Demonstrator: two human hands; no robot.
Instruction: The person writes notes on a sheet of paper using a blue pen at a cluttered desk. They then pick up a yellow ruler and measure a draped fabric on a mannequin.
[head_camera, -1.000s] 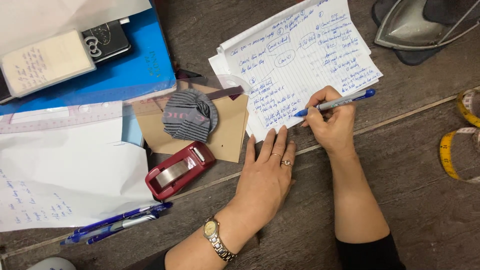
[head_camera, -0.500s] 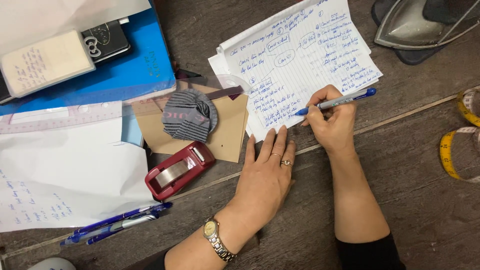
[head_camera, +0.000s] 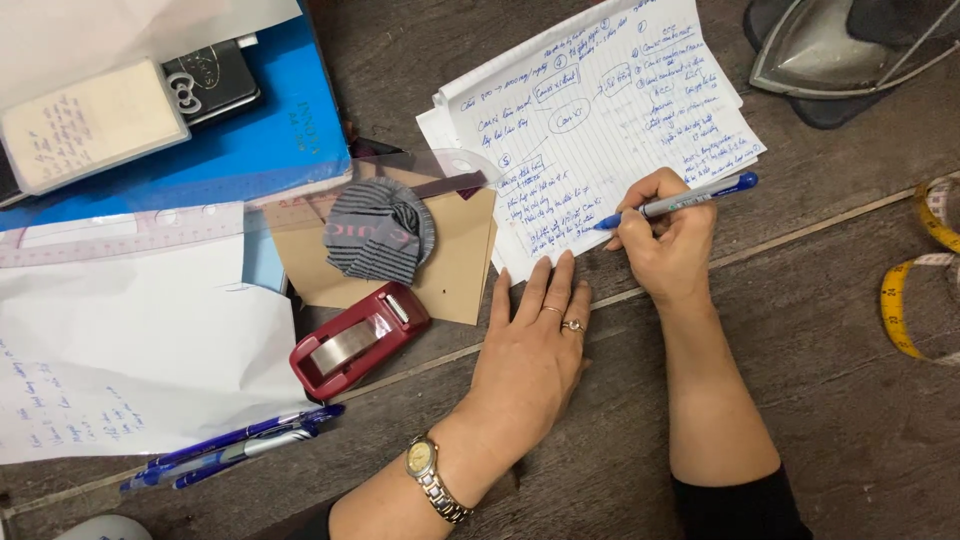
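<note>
The iron (head_camera: 850, 50) above the lined paper (head_camera: 600, 130) runs off the top edge, and right of the paper the tape measure (head_camera: 915, 290) gets cut by the side. The paper's lower corner sits under the right hand (head_camera: 665, 240) — writing's too small to read. The folder (head_camera: 250, 140) left of the paper is half buried.

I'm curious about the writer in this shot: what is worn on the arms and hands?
The left hand carries two rings on its fingers, and a metal-link wristwatch with a round pale dial sits on that wrist. The right hand shows no jewellery. A dark sleeve ends near the right elbow; both forearms are otherwise uncovered.
</note>
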